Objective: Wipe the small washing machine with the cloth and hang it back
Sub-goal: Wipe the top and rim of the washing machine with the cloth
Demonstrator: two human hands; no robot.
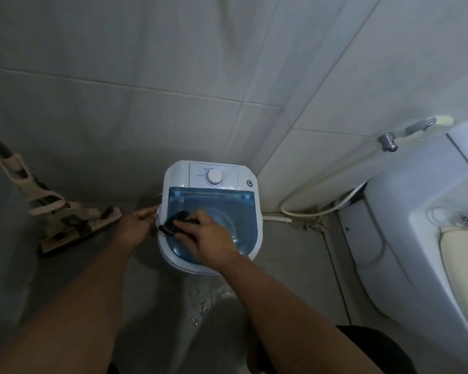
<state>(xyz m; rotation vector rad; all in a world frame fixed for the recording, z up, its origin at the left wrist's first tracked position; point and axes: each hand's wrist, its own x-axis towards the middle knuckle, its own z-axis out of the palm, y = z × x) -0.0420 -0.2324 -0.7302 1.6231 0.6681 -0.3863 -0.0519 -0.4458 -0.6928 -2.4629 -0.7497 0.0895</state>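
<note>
a dark cloth lay bunched on the blue lid of a small white washing machine, pressed under the right hand, fingers curled over it. the left hand gripped the machine's left rim. a mop leaned nearby.

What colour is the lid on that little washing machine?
Translucent blue lid, set in a white body; the head view shows it.

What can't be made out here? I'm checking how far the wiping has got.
- Cloth: mostly hidden under the right hand, head view.
- Lid beneath that hand: covered.
- Dial markings: too small and blurred.
- Washer sides and front: hidden by the top-down angle.
- Left hand fingertips at the washer's edge: blurred.
- Hanging spot: not in view.
</note>
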